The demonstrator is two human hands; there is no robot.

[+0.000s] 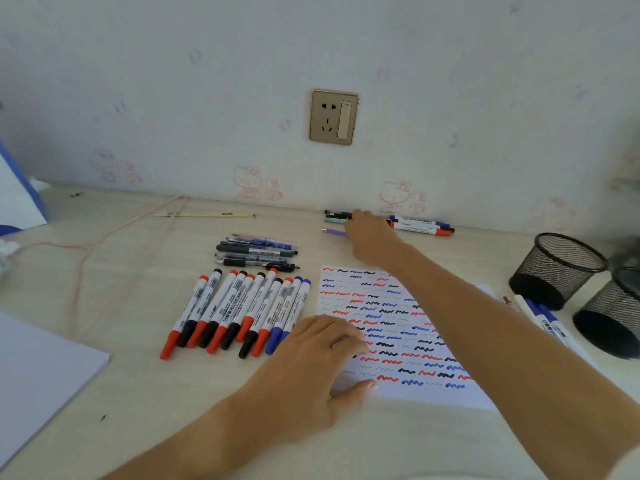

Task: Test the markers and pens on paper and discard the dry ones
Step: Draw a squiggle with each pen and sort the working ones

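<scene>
Two sorted groups, markers (235,313) and pens (258,251), lie left of the paper (398,341); left hand (311,362) spread flat steadies it, right hand (370,233) reaches the wall-side pile (420,226), its grip hidden.

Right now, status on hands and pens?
Left hand flat on test paper. Right hand reaching into far pen cluster by the wall; grip hidden. Nothing blocking.

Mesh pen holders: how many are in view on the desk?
2. Both stand at the desk's right edge: one mesh pen holder farther back, a second just in front of it, cut off by the frame's edge.
</scene>
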